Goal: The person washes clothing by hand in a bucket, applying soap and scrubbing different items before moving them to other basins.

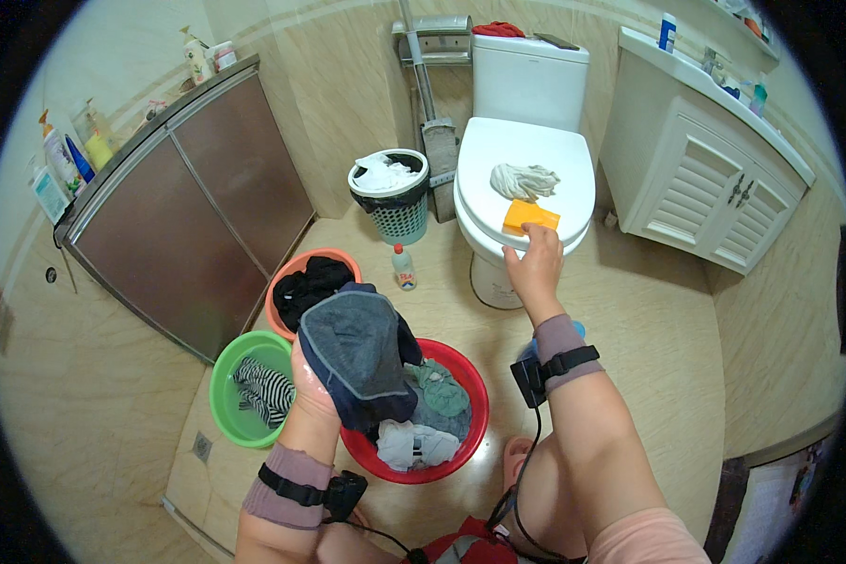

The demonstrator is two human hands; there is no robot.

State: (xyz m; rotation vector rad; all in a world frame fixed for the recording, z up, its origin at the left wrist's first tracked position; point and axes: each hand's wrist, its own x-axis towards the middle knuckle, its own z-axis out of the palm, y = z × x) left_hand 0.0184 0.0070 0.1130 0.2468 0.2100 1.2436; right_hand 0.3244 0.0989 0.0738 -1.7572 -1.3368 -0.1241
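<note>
My left hand (312,381) is closed under a bunched dark blue garment with a grey lining (352,338), raised over the basins. The cloth hides some of its fingers. At the front of the white toilet lid (526,141), my right hand (538,261) has its fingertips on a flat rectangular orange piece (526,217). The thumb stays apart from the fingers. Just beyond lies a crumpled pale grey cloth (524,180). Below the raised garment, a red basin (480,423) holds green, grey and white laundry.
A green basin (220,399) contains a striped cloth; an orange basin (271,306) holds black laundry. A small red-capped bottle (404,268) stands near a lined waste bin (399,224). Left is a brown-doored cabinet (174,221), right a white vanity (686,160). Cables hang from both forearm straps.
</note>
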